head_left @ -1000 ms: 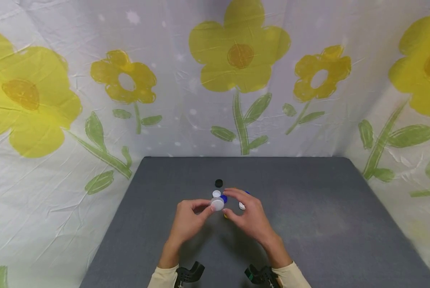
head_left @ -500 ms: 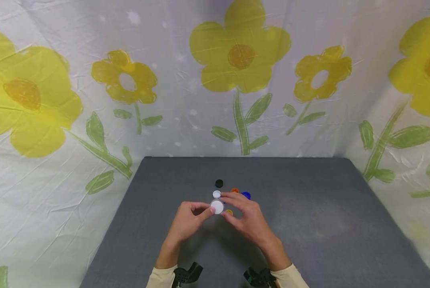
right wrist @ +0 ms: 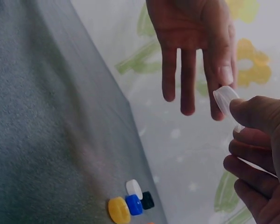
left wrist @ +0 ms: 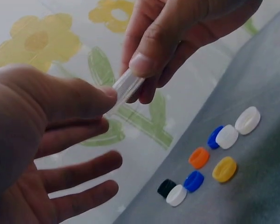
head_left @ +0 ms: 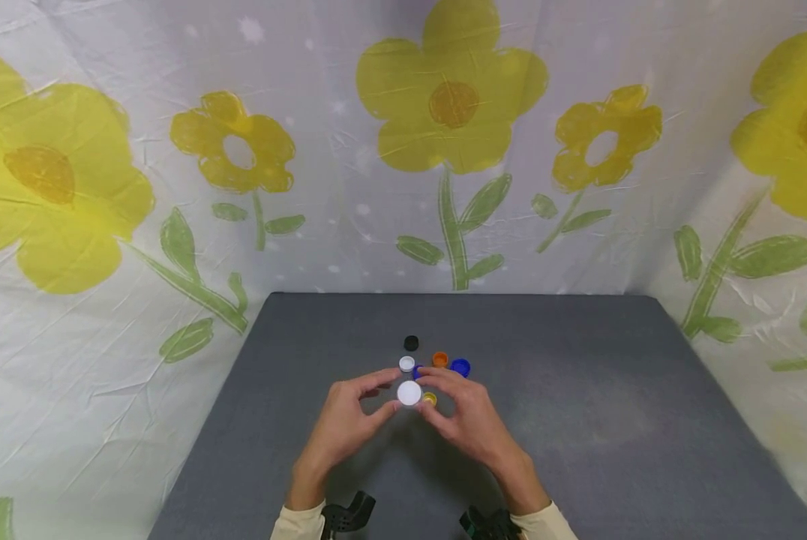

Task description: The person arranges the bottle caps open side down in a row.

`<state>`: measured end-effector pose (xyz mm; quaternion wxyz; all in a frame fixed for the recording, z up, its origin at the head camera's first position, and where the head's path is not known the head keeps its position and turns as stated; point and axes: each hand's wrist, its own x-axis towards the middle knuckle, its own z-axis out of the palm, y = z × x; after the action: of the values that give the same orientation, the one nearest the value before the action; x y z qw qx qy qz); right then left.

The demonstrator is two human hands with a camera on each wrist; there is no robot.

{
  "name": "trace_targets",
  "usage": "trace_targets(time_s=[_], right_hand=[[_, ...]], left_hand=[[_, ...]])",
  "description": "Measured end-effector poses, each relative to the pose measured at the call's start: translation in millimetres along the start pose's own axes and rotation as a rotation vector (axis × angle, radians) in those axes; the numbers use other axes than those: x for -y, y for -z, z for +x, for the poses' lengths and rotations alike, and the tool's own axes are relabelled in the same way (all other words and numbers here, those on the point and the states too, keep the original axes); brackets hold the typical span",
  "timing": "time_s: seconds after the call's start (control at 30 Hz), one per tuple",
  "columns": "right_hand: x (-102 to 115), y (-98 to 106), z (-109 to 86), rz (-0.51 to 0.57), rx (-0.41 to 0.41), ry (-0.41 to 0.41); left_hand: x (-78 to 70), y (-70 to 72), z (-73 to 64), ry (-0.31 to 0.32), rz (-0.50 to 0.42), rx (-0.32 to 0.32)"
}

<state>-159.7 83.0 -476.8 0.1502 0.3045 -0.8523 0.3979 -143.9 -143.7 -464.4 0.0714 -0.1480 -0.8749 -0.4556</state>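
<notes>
holding a translucent cap (head_left: 409, 394) up above the grey table (head_left: 592, 435), the left hand (head_left: 343, 420) and the right hand (head_left: 474, 416) both pinch its edge between thumb and finger. the work seems under way but unfinished: this cap is lifted and not yet set down, while a yellow cap (head_left: 431, 397), orange cap (head_left: 440, 360), blue cap (head_left: 460, 367), white cap (head_left: 406, 364) and black cap (head_left: 411, 343) lie on the tabletop, ungripped.

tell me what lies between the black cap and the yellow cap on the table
A blue cap lies between the black cap and the yellow cap, clearest in the right wrist view; a white cap sits beside it.
</notes>
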Motion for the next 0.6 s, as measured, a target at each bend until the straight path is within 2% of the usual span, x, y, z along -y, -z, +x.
trace_targets(time_s=[0.17, 0.33, 0.6], right_hand=[[1.1, -6.8, -3.5, 0.038, 0.038, -0.024], [-1.0, -18.0, -9.1, 0.031, 0.092, -0.042], [-3.3, -37.3, -17.4, -0.039, 0.159, 0.004]], left_hand=[[4.0, 3.3, -5.0, -0.038, 0.051, 0.061], [9.3, 5.4, -11.2, -0.010, 0.110, 0.105], [24.0, 0.9, -22.0, 0.030, 0.224, 0.169]])
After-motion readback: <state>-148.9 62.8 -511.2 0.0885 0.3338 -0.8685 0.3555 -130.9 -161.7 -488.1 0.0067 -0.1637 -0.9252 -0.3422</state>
